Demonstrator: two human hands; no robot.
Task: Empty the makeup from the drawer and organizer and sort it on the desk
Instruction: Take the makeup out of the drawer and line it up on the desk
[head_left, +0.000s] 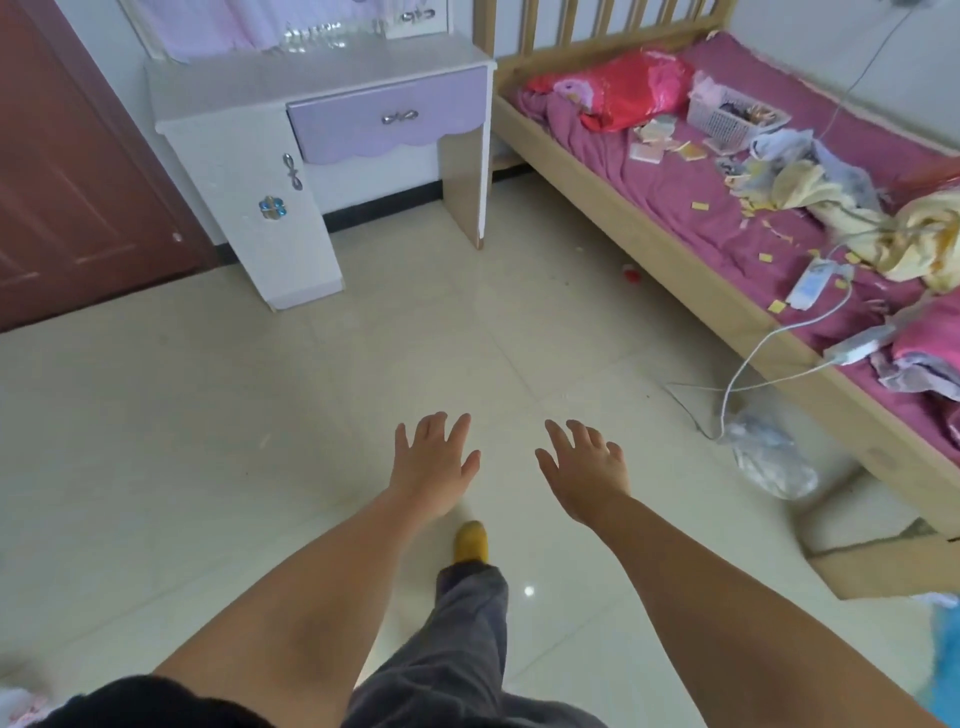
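A white dressing desk (249, 88) stands against the far wall. Its purple drawer (387, 122) with a silver bow handle is closed, and the white cabinet door (270, 208) below left is closed too. The desk top looks bare. A white lattice basket organizer (719, 117) with small items in it sits on the bed at the far right. My left hand (434, 465) and my right hand (587, 470) are stretched forward over the floor, fingers spread, holding nothing, well short of the desk. No makeup is visible up close.
A wooden bed (623, 208) with a magenta sheet runs along the right, strewn with paper scraps, clothes, a red bag (623, 88) and a white power strip (815, 280) with cables. A plastic bag (769, 457) and cardboard box (878, 561) lie on the floor. A brown door (67, 182) is left.
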